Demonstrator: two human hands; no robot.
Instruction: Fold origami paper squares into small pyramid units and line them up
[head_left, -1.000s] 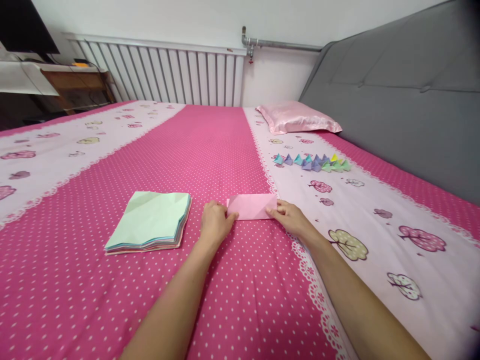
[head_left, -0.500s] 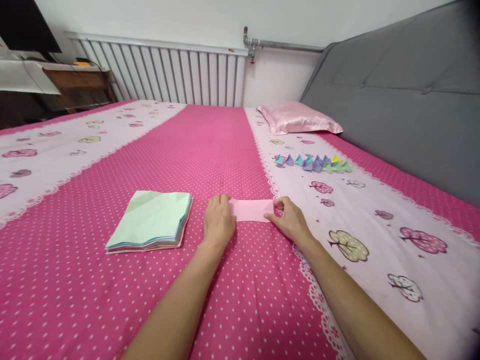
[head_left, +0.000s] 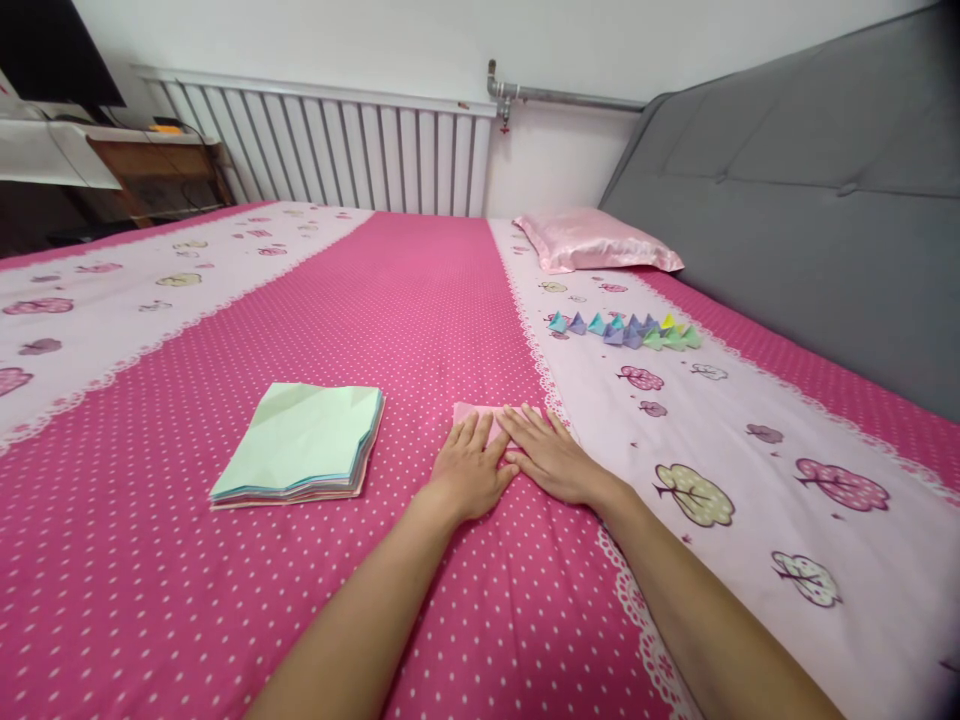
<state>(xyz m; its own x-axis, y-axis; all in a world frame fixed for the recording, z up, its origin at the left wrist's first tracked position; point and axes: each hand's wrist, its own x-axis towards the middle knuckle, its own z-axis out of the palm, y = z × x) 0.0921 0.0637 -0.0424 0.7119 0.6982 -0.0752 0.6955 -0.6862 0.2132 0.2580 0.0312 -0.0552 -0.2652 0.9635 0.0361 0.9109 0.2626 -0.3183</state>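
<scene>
A folded strip of pink paper (head_left: pixel 466 411) lies flat on the dotted bedsheet, mostly covered by my hands. My left hand (head_left: pixel 471 468) rests on its left part, palm down, fingers stretched out. Over the right part lies my right hand (head_left: pixel 551 455), also flat with fingers spread, and the two hands meet near the middle. Only the paper's far edge and left corner show. To the left sits a stack of square coloured paper (head_left: pixel 307 435) with a pale green sheet on top.
Several small folded paper pieces (head_left: pixel 630 328) in blue, purple, green and yellow stand in a cluster at the right. A pink pillow (head_left: pixel 600 240) lies behind them, by the grey headboard (head_left: pixel 810 190). A white radiator (head_left: pixel 330 140) lines the far wall.
Both hands have gone from gripping the ends of the pink paper to lying flat on it. They have moved inward, towards each other.
</scene>
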